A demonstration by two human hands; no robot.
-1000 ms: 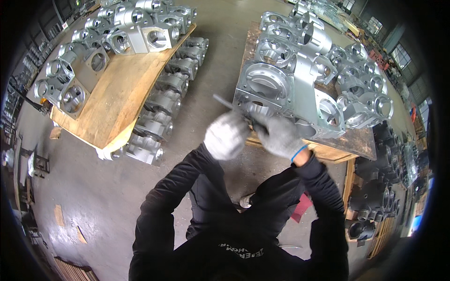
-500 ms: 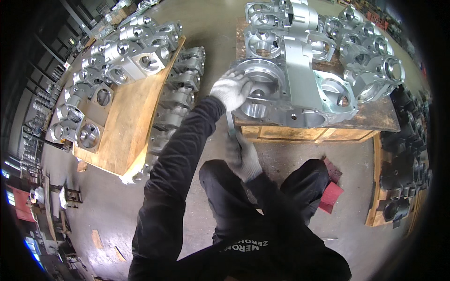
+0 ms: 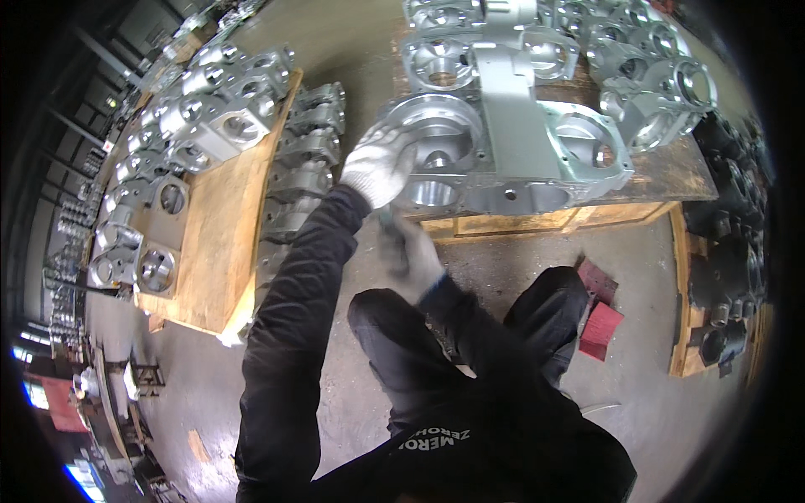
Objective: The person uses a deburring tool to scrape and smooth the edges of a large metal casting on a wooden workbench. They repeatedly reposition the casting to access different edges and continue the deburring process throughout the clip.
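Smooth grey floor [image 3: 646, 394] spreads around a wooden worktop [image 3: 671, 172], its dark, scuffed boards framed by paler timber. On its near left part lies the large silvery casting [image 3: 507, 113] – bright machined rings at both ends, a matt flat bridge between, round bores along the near side. It sits ahead of both hands. The left hand [image 3: 377, 163], in a pale knit glove, lies flat over the casting's left edge, fingers extended together and gripping nothing. Below it, near the casting's front left corner, the gloved right hand [image 3: 411, 260] is curled around a slim tool [image 3: 385, 218]; blur hides whether its tip touches metal. Pale lettering [image 3: 432, 440] crosses the person's black top [image 3: 520, 453]. Farther out are more silvery castings [image 3: 440, 63] behind, a plywood stand [image 3: 218, 226] bearing others at left, and – off to the right – black castings [image 3: 725, 235] and red pieces [image 3: 599, 331].
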